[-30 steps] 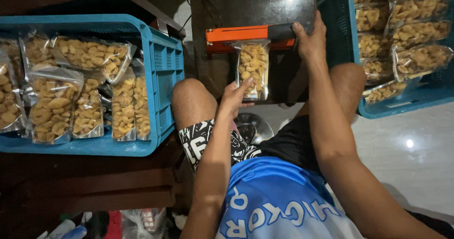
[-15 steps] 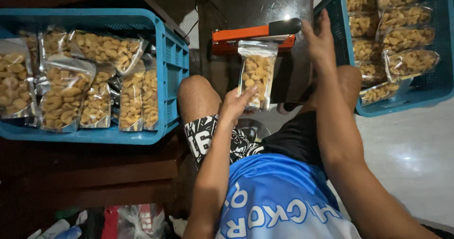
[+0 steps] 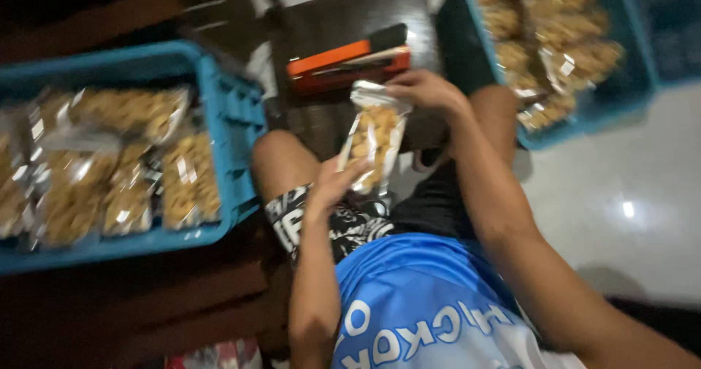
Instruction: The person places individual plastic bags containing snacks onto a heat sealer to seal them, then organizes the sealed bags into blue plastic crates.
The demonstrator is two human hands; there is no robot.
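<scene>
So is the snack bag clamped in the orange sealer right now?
No, the snack bag is clear of the orange sealer, held between the left hand and the right hand.

Dim, motion-blurred, glare on pale floor (image 3: 623,210)

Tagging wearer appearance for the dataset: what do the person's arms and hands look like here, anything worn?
Both arms are bare, with no sleeves reaching the forearms. The left hand and right hand carry no gloves; no rings, watch or bands show, though the frame is blurred. Clothing in view: a blue jersey with white lettering and dark shorts with a black-and-white pattern.
</scene>
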